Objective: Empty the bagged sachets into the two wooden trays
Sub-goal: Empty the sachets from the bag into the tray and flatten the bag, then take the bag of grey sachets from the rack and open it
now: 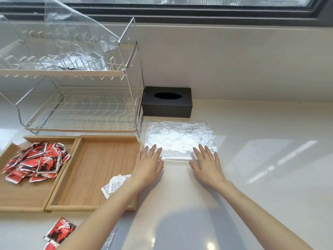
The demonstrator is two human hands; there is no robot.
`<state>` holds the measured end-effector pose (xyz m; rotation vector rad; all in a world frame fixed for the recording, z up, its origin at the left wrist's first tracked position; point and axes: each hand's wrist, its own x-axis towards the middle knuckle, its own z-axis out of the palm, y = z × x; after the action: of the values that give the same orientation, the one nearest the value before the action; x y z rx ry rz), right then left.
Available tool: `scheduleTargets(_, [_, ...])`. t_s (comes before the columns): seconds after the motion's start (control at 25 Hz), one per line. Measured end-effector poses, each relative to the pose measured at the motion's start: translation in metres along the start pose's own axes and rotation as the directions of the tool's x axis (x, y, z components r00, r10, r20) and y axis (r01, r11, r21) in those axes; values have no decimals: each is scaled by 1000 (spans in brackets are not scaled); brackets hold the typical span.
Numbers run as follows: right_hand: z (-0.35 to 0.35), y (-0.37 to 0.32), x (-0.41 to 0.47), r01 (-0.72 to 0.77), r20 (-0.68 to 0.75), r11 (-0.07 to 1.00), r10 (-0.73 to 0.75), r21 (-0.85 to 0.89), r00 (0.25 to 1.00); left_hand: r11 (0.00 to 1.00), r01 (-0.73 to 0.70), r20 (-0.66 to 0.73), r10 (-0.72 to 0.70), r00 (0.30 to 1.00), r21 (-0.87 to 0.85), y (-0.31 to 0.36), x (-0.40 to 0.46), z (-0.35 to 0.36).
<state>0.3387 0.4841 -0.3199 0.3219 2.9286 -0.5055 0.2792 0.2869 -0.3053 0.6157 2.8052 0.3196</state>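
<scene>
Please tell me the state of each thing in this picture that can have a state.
Left wooden tray: holds heap of red sachets.
Right wooden tray: nearly bare, few white sachets.
Clear plastic bag: flat, looks empty.
Left hand: open, on bag.
Right hand: open, on bag.

Two shallow wooden trays are set side by side, edges touching, on the white desk point(252, 159). The left tray point(21, 199) is loaded with a loose heap of red sachets point(37, 162) printed in black and white. The right tray point(93, 159) is nearly bare; only a few white sachets point(115, 184) are seen at its near right part. A crumpled clear bag point(180, 138) is laid flat just right of it. Two red sachets point(60, 230) are left on the desk in front of the trays.
</scene>
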Motion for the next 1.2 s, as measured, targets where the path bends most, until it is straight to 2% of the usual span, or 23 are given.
scheduleTargets(0.2, [-28,-38,-7,106,-71,994,-104,13,992,1000,-27,-123,26,992,-11,-12,-14,-39])
scheduleTargets(0.52, [-90,-151,-3,320,-266,941,-283,107,921,998,-37,-337,17,941,-53,-70,-52,-141])
scheduleTargets(0.88, [-131,-273,10,476,-441,859,-358,192,823,997,-73,-524,42,851,-39,-156,-71,-229])
scheduleTargets(1.2, [-156,-338,38,478,-492,849,-325,224,807,980,-180,-587,96,804,-86,-222,-43,-296])
